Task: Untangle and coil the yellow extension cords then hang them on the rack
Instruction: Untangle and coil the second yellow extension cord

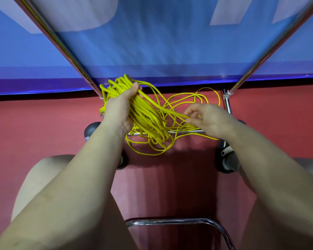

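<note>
Head view, left hand: the left hand point(120, 107) is curled round a thick bundle of yellow cord loops point(145, 114); its fingers point(135, 87) wrap over the top of the bundle and clench it from the left side.
Head view, right hand: the right hand point(209, 119) pinches a single strand point(172, 113) that runs out from the bundle; thumb and forefinger close on the strand, and the other fingers are loosely bent.
Cord, gathered part: many parallel loops, bright yellow, held slanting from upper left to lower right, between the two hands and above the floor.
Cord, loose part: thin tangled loops point(199, 98) spread behind and below the right hand; several drape over a horizontal chrome bar point(181, 132), and one large loop point(148, 152) hangs below it.
Cord end: a small plug-like end point(101, 113) shows at the left edge of the bundle, partly hidden by the left hand.
Rack frame: two slanting chrome tubes point(69, 51) rise left and right; dark castor wheels point(226, 163) stand at the base.
Background: a blue sheet point(161, 42) with pale shapes hangs behind the frame, blurred.
Floor: red surface point(43, 127) under the cord.
Foreground: both bare forearms, knees, and a curved chrome tube point(170, 221) at bottom centre.
</note>
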Available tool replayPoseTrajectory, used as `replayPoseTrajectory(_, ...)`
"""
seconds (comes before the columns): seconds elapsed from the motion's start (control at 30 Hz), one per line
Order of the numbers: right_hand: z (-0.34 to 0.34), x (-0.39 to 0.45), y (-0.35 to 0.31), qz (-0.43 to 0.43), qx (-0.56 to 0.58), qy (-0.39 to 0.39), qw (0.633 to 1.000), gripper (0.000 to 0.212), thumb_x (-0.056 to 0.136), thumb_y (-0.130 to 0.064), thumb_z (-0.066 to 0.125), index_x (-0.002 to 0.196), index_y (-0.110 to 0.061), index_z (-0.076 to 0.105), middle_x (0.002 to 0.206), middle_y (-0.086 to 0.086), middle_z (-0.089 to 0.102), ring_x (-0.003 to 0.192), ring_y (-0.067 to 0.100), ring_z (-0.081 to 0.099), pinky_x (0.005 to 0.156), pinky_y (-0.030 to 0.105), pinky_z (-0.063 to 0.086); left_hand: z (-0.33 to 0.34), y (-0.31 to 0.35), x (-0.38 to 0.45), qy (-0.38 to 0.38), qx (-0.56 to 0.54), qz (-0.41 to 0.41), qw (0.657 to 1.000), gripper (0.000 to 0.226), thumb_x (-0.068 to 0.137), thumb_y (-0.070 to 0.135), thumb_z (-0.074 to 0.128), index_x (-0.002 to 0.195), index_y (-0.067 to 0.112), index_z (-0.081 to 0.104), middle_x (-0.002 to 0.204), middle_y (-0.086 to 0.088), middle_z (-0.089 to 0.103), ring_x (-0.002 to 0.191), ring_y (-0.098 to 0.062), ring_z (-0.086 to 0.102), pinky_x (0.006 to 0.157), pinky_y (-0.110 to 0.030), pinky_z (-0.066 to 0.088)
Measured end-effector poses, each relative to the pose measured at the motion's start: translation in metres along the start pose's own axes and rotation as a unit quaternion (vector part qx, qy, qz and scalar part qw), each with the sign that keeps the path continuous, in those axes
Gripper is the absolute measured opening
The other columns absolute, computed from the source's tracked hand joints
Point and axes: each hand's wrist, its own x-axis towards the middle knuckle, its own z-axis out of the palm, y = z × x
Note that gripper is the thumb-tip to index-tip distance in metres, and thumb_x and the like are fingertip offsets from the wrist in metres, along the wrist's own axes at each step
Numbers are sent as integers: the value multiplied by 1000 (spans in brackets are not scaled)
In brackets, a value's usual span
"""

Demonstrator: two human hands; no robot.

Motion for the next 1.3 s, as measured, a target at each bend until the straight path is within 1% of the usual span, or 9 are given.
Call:
replayPoseTrajectory(0.17,-7,-6,-15,-73,46,21,996,24,89,-13,61,112,-17,67,77,-11,59,78,10,58,75,19,45,1,2,-1,-25,1,-9,1000,24,88,29,64,69,17,67,65,2,65,55,-12,59,58,-27,53)
replayPoseTrajectory(0.37,2,-2,-21,-105,32,22,994,27,91,-19,58,117,-19,66,102,-1,68,93,14,62,90,36,47,8,-8,-5,-57,25,-23,998,9,89,21,63,82,16,63,70,0,68,58,-11,62,54,-25,52)
replayPoseTrajectory(0.6,7,5,-21,-111,66,34,991,25,90,-18,59,114,-15,67,83,-2,67,84,17,63,84,40,50,10,-21,-4,-109,59,-45,991,15,81,14,68,93,8,61,71,-6,59,55,-17,61,56,-31,53)
replayPoseTrajectory(0.7,9,4,-19,-99,82,23,991,14,91,-23,58,101,-18,66,70,-9,59,72,15,60,75,38,50,11,-21,-4,-95,41,-47,993,7,86,15,64,84,8,64,71,-4,63,59,-15,62,57,-29,53)
replayPoseTrajectory(0.87,20,3,-3,-30,-85,-87,992,23,92,-29,57,89,-7,57,86,12,58,85,30,56,78,38,43,7,-10,1,-62,-37,-34,997,24,89,16,62,66,15,68,67,1,64,63,-13,61,58,-27,52)
replayPoseTrajectory(0.97,19,3,9,1,-107,-99,989,15,92,-26,56,81,-17,53,87,9,56,85,27,54,78,36,43,6,-2,0,-28,-66,-21,997,18,92,16,60,74,14,61,61,3,64,60,-10,62,55,-24,52)
replayPoseTrajectory(1.07,13,6,15,23,-61,-47,997,8,91,-18,58,96,-13,62,87,6,59,87,25,56,82,37,45,6,4,0,1,-91,-15,996,17,92,15,60,75,13,61,58,4,63,55,-9,62,52,-21,52)
replayPoseTrajectory(1.13,7,7,14,28,1,5,1000,19,87,-13,63,106,-14,62,82,-4,55,87,23,59,83,37,47,5,6,0,8,-96,-6,995,18,91,13,60,73,12,60,55,3,61,51,-9,61,50,-21,51)
replayPoseTrajectory(1.3,-3,7,8,-38,101,122,987,16,81,-15,71,87,-22,57,78,3,60,74,21,60,79,39,51,1,3,2,19,-48,-5,999,17,89,17,65,73,12,62,56,1,62,49,-12,61,51,-27,53)
